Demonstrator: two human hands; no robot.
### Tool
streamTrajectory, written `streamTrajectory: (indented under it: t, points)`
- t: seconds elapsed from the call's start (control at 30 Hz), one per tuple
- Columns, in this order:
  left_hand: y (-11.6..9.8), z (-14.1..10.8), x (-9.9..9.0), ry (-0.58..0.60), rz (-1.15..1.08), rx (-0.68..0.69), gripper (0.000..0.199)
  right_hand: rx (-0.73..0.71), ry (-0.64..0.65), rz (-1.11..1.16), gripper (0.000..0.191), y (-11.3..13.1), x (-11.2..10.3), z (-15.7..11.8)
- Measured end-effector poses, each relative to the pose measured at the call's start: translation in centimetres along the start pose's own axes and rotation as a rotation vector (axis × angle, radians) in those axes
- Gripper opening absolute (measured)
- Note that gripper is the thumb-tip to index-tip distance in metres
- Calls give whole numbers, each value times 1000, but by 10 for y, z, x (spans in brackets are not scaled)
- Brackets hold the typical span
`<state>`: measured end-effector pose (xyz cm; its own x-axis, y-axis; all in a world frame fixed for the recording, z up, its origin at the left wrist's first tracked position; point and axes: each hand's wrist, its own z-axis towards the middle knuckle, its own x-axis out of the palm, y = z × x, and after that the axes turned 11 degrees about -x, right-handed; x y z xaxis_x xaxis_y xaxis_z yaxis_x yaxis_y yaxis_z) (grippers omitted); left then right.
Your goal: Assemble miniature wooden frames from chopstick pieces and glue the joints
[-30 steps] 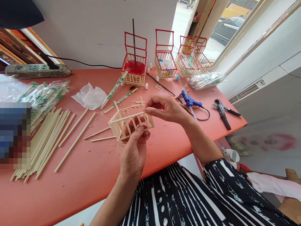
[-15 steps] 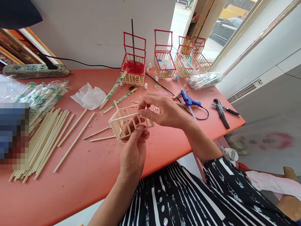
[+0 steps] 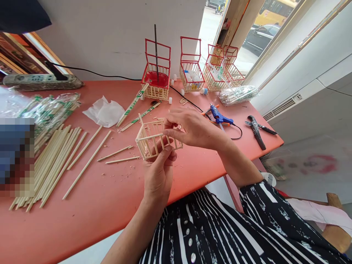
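A small cart-like basket frame (image 3: 148, 137) of pale wooden sticks is held above the table, its barred side facing me. My left hand (image 3: 158, 178) grips its lower edge from below, thumb in front and fingers partly hidden behind the bars. Over the right end of the upper rail curls my right hand (image 3: 191, 128), thumb and fingers closed on the frame; exactly what the fingertips pinch is hidden. One short stick juts up at the far left corner. Two loose sticks (image 3: 122, 160) lie on the table to the left of the frame.
Several red-trimmed stick carts (image 3: 156, 93) stand along the wall. A blue glue gun (image 3: 220, 116) and black-handled pliers (image 3: 257, 134) lie at right. Bare chopsticks (image 3: 55, 165), wrapped chopsticks (image 3: 55, 106), white tissue (image 3: 103, 112) and a power strip (image 3: 41, 81) occupy the left side.
The frame has moved slightly to the right with both hands and turned a little. My hold on it looks the same. The whole view has shifted slightly.
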<state>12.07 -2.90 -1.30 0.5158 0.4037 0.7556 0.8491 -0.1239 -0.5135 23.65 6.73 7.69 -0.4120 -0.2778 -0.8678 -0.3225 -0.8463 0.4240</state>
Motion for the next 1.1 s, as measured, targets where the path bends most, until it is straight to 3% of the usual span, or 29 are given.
streamTrajectory:
  t: [0.6, 0.87, 1.1]
  points:
    - [2, 0, -4, 28, 58, 18, 29, 61, 115, -10, 23, 0, 0, 2]
    - [0, 4, -6, 82, 21, 24, 29, -14, -95, 161, 30, -6, -3, -3]
    - [1, 5, -9, 38, 39, 37, 34, 63, -252, 182, 33, -14, -4, -21]
